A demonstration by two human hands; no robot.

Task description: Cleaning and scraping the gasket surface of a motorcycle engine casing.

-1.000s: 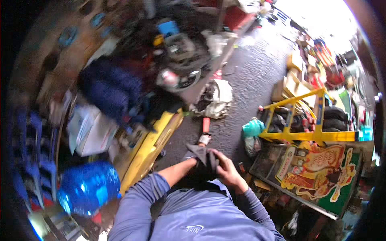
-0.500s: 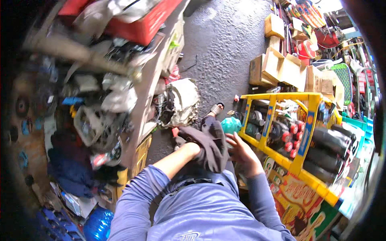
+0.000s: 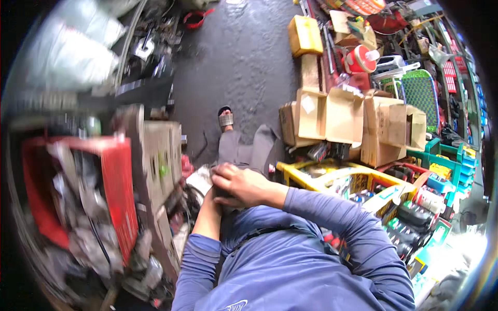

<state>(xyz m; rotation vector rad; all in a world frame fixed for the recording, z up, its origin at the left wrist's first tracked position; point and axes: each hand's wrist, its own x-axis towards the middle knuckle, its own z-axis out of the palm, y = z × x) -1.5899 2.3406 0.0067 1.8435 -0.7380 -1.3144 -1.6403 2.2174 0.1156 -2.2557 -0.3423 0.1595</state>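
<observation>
My right hand (image 3: 241,184) lies across the front of my body, its fingers curled over my left hand and wrist. My left forearm (image 3: 208,217) comes up from below, and the left hand's fingers are hidden behind the right hand. A dark patch shows between the right thumb and fingers; whether it is cloth I cannot tell. Just beyond both hands are my legs in grey trousers (image 3: 251,150), with one sandalled foot (image 3: 225,118) set forward on the floor.
On the left stands a red crate (image 3: 118,181) of plastic-wrapped things beside a wooden stand (image 3: 162,160). To the right are open cardboard boxes (image 3: 345,116), a yellow rack (image 3: 311,179) and a red bucket (image 3: 359,59). A dark wet floor (image 3: 254,62) runs ahead, with a red pan (image 3: 194,19) far off.
The view has moved forward along the aisle. My right hand, spread apart before, has come across onto my left. The dark cloth that hung from my left hand is no longer plainly visible.
</observation>
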